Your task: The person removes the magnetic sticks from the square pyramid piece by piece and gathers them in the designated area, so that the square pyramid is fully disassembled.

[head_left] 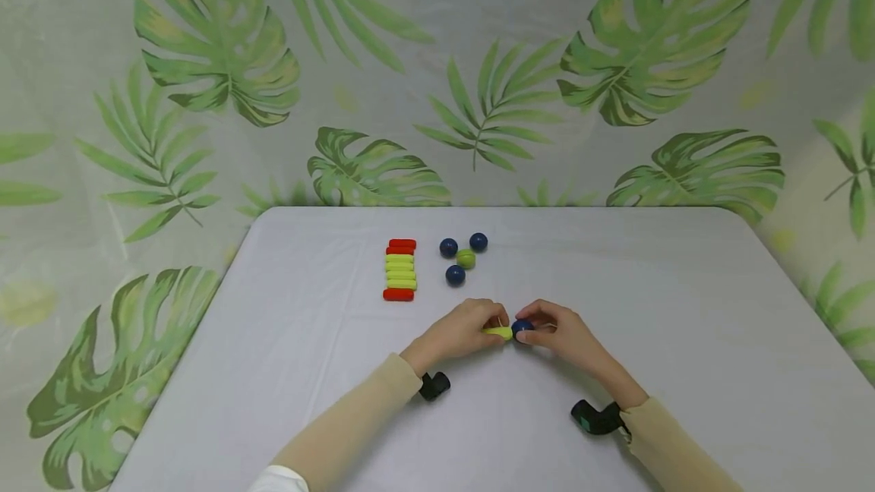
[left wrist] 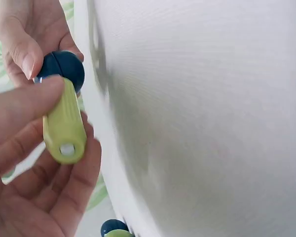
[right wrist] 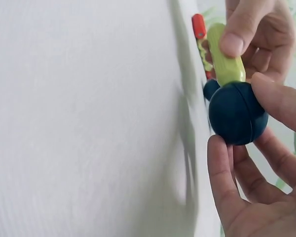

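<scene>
My left hand (head_left: 468,330) pinches a yellow-green building rod (left wrist: 65,123) between thumb and fingers. A small silvery disc shows in the rod's near end in the left wrist view. My right hand (head_left: 563,334) holds a dark blue ball (right wrist: 238,113) with thumb and fingertips; a thin seam runs round it. The rod's far end meets the ball, and the two appear to touch. Both hands are close together over the middle of the white table (head_left: 519,431). Whether the pieces are joined I cannot tell.
Left of centre lies a column of red and yellow-green rods (head_left: 400,267), side by side. To its right are three blue balls, one being the nearest blue ball (head_left: 455,275), and a green ball (head_left: 465,259). A leaf-patterned cloth (head_left: 383,82) hangs behind the table.
</scene>
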The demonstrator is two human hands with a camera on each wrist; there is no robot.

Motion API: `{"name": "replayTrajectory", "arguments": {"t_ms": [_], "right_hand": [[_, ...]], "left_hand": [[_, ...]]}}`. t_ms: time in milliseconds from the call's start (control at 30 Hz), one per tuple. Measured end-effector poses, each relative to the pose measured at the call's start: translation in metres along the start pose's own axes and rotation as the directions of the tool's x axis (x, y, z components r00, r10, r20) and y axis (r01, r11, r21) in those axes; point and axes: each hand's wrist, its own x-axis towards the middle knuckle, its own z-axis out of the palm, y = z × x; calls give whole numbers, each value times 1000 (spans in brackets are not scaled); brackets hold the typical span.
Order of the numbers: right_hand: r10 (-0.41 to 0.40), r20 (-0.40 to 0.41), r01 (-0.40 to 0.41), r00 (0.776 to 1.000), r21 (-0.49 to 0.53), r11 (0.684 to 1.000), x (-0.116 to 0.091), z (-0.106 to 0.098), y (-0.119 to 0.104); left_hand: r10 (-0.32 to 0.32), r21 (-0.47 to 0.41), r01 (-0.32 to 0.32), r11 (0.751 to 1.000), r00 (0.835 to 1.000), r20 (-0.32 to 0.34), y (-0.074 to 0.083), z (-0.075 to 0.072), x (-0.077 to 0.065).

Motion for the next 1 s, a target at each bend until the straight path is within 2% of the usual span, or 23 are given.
{"name": "replayTrajectory", "arguments": {"t_ms": [167,300,433,533,633,767,867,1000], "right_hand": [[-3,6,3,1000,28,1000,3,5,-4],[-6,12,5,1000,37,999,8,7,-6],[4,-21,-3,1000,13,1000,19,8,-5],[3,-57,-4,998,-12,1000,30,9,-5],[1,-86,-5,996,-43,999,43,11,-7],[10,-133,-21,991,-82,996,60,13,-10],[19,-161,-35,987,-100,994,71,13,-10],[32,-181,-50,983,-96,994,83,15,-10]], "left_hand": [[-103,96,111,989,991,-79,1,-4,-7],[-193,62,201,978,975,-112,-9,-16,-19],[-206,33,214,976,965,-164,-25,-33,-37],[-210,71,231,970,952,-224,-37,-44,-50],[-247,102,280,954,934,-260,-48,-52,-62],[-284,144,336,931,913,-293,-58,-56,-74],[-289,183,360,915,900,-326,-64,-56,-80],[-272,243,367,898,897,-348,-68,-56,-83]]}}
